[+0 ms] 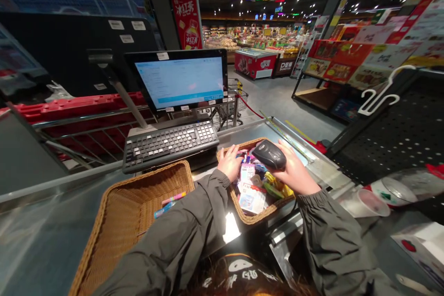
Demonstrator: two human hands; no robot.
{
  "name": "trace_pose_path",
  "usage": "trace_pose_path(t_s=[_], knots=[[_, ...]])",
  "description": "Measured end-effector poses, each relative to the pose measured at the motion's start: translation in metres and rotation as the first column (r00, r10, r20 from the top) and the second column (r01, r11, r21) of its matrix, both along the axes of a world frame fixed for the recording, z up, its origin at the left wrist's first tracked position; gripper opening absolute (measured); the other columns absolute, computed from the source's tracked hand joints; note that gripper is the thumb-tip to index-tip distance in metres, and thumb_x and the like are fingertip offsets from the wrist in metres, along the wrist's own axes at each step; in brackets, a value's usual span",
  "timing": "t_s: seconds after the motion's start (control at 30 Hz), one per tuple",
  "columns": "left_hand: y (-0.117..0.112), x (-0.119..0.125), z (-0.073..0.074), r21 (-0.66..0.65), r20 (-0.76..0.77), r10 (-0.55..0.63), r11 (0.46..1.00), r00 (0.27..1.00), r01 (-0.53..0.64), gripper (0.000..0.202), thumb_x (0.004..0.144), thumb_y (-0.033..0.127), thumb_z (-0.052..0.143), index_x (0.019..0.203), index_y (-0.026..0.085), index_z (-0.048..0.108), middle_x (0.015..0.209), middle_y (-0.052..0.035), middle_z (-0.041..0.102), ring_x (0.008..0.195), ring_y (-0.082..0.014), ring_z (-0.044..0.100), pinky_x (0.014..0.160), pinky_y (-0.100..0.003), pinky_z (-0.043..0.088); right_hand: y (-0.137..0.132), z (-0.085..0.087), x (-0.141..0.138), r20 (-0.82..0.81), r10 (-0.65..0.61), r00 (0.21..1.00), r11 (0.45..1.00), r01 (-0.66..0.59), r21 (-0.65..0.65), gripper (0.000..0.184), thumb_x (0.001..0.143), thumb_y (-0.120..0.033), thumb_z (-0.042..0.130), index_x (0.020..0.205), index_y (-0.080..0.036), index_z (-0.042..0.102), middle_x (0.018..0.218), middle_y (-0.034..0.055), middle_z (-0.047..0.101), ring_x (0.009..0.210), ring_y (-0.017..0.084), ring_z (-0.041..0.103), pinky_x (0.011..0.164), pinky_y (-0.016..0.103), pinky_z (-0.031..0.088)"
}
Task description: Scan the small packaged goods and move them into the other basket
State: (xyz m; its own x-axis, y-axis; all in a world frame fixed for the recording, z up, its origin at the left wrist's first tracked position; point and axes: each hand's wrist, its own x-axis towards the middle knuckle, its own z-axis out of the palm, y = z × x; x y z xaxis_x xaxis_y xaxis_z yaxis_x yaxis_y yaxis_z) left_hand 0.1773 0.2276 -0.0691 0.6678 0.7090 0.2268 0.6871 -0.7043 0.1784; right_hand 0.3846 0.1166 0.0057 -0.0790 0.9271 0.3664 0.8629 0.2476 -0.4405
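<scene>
My right hand (pixel 294 171) is wrapped round a black barcode scanner (pixel 269 154), held above the right wicker basket (pixel 248 218). That basket holds a jumble of small packaged goods, among them a white printed packet (pixel 252 199) and yellow-and-green packets (pixel 275 187). At the same basket's left rim, my left hand (pixel 229 163) reaches in with its fingers stretched out over the goods, and I see nothing held in it. A larger wicker basket (pixel 121 208) lies left of my left forearm, with a few slim colourful packets (pixel 169 204) inside.
Behind the baskets stand a black keyboard (pixel 169 143) and a lit checkout screen (pixel 182 81) on the metal counter (pixel 45 212). A white hanger (pixel 381 92) hangs on the black perforated panel at right. Near it are a plastic cup (pixel 369 203) and a white box (pixel 421 245).
</scene>
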Motion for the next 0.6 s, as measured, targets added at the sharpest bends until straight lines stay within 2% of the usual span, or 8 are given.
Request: trace_pose_path(t_s=[0.1, 0.17, 0.3, 0.47, 0.6], knots=[[0.001, 0.006, -0.003, -0.048, -0.026, -0.047, 0.998, 0.999, 0.046, 0.030, 0.093, 0.022, 0.047, 0.115, 0.029, 0.066, 0.156, -0.0088, 0.035, 0.145, -0.0303, 0.027, 0.113, -0.067, 0.017, 0.001, -0.004, 0.008, -0.011, -0.006, 1.000, 1.000, 0.006, -0.019, 0.058, 0.077, -0.032, 0.062, 0.132, -0.021, 0.046, 0.140, 0.0135, 0.052, 0.141, 0.035, 0.035, 0.116, 0.059, 0.025], [0.001, 0.008, -0.003, -0.101, -0.048, -0.064, 0.993, 0.997, 0.059, 0.027, 0.092, 0.022, 0.049, 0.109, 0.029, 0.069, 0.156, -0.0067, 0.035, 0.146, -0.0302, 0.025, 0.113, -0.067, 0.015, 0.002, -0.006, 0.011, -0.019, -0.009, 1.000, 1.000, 0.009, -0.027, 0.060, 0.076, -0.032, 0.062, 0.133, -0.021, 0.045, 0.140, 0.0139, 0.052, 0.142, 0.035, 0.033, 0.116, 0.059, 0.025], [0.003, 0.008, 0.003, -0.161, -0.031, -0.074, 0.985, 0.997, 0.068, 0.021, 0.089, 0.025, 0.054, 0.098, 0.025, 0.073, 0.154, -0.0078, 0.038, 0.145, -0.0324, 0.026, 0.113, -0.066, 0.016, 0.004, -0.006, 0.013, -0.033, 0.003, 0.999, 0.999, -0.004, -0.033, 0.063, 0.076, -0.032, 0.063, 0.135, -0.022, 0.043, 0.140, 0.0134, 0.052, 0.143, 0.035, 0.030, 0.116, 0.059, 0.025], [0.006, 0.000, 0.019, -0.168, 0.020, 0.006, 0.986, 1.000, -0.003, 0.011, 0.082, 0.021, 0.062, 0.080, 0.022, 0.073, 0.137, -0.0048, 0.058, 0.141, -0.0296, 0.034, 0.115, -0.063, 0.015, 0.003, -0.001, 0.007, -0.042, 0.014, 0.999, 1.000, -0.015, -0.026, 0.061, 0.078, -0.034, 0.062, 0.134, -0.023, 0.043, 0.141, 0.0131, 0.051, 0.144, 0.035, 0.030, 0.115, 0.059, 0.026], [0.006, -0.013, 0.040, -0.224, 0.102, 0.087, 0.973, 0.991, -0.062, 0.015, 0.081, 0.020, 0.060, 0.070, 0.022, 0.070, 0.132, -0.0028, 0.062, 0.140, -0.0294, 0.037, 0.114, -0.065, 0.016, 0.000, 0.004, 0.000, -0.042, 0.016, 0.999, 1.000, -0.017, -0.013, 0.059, 0.080, -0.037, 0.061, 0.134, -0.021, 0.043, 0.140, 0.0158, 0.052, 0.143, 0.036, 0.030, 0.113, 0.058, 0.027]])
